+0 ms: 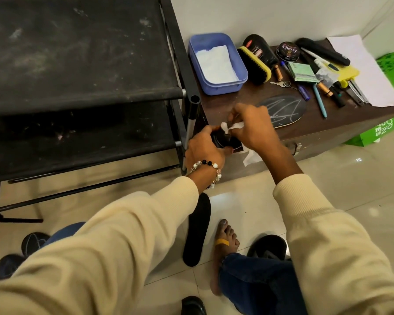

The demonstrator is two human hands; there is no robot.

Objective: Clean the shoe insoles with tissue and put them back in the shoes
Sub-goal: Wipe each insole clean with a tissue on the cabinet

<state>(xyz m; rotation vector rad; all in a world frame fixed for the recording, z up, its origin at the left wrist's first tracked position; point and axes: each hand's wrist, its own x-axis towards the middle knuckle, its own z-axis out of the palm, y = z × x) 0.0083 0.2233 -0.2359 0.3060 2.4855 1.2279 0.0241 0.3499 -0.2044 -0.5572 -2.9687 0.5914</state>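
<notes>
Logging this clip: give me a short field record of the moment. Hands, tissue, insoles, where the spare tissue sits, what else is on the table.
left hand: grips a dark object, identity unclear
right hand: pinches a white tissue against that object
insole on table: dark, white scribbled marking, lies flat on the brown table
insole on floor: black, lies beside the bare foot
spare tissue: in the blue tub
other table items: shoe brush, Cherry polish tin, pens, keys

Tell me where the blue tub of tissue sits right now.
The blue tub sits at the near-left corner of the brown cabinet top, between the black rack and the shoe brush.
</notes>
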